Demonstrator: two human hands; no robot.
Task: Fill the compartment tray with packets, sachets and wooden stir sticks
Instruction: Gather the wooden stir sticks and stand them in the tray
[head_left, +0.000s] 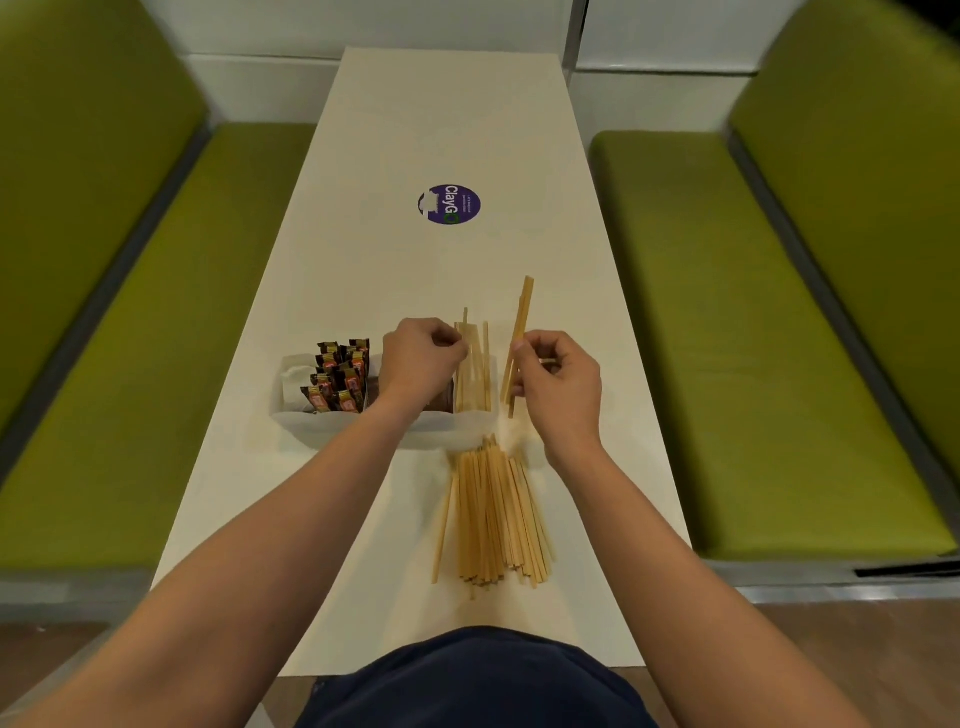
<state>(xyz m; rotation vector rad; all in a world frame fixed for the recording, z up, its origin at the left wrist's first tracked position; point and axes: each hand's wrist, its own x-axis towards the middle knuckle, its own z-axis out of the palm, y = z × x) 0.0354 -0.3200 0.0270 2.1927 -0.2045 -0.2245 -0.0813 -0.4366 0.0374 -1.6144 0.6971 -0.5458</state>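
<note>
Judging by the tray (332, 431) at 9 o'clock, packets (340, 382) are in, few sticks (474, 371) stand inside, right hand (558, 382) grasps more (519, 332), left hand (421, 364) curled, pile (491, 514) at 6 o'clock remains.

head camera looks forward and down, close over the table (363, 171).

Premises: café or canteen seating booth. Evidence: narrow white table (395, 156) flanked by two green upholstered benches (727, 322), a round purple "ClayGo" clean-up sticker (449, 204) on the tabletop, white panelled wall behind.
</note>
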